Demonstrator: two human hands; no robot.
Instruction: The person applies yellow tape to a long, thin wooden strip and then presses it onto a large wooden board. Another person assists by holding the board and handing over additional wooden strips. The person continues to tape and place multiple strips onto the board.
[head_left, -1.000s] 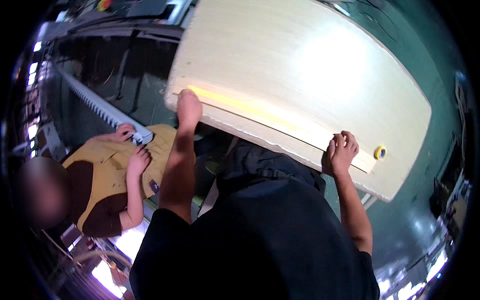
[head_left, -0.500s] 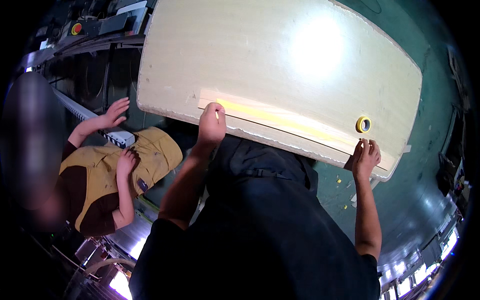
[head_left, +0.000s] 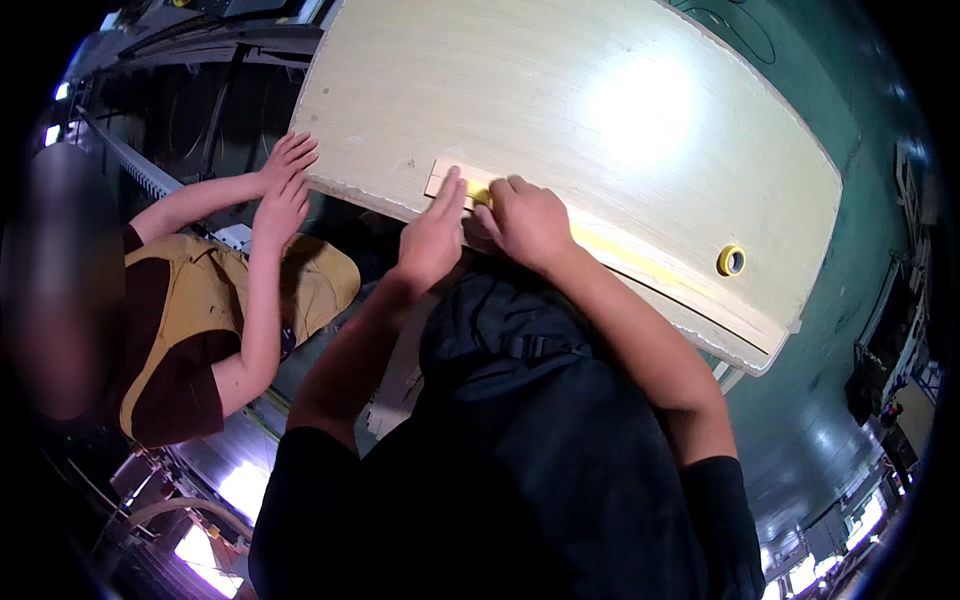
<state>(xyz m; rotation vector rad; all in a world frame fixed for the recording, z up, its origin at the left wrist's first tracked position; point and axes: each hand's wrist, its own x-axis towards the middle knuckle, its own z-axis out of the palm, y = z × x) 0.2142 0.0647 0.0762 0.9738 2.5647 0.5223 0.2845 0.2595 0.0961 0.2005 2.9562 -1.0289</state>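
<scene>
This is looking like a workshop or factory floor. A large pale wooden panel (head_left: 600,130) is lying over a green painted floor (head_left: 800,420), with a toothed metal rail (head_left: 130,165) and dark machinery framing running alongside.

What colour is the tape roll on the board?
Yellow; the tape roll shows best in the head view.

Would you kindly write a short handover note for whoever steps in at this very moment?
Left hand: flat, fingers pressing the near edge of the wooden panel.
Right hand: knuckles up beside it, on the yellow tape strip; what its grip holds is hidden.
Tape roll: lying on the panel, to the right, apart from both hands.
Co-worker's hands: on the panel's left corner.
Done: the tape strip lies along the near edge.
Left: I cannot tell; the tape's end under the hands is hidden.
</scene>
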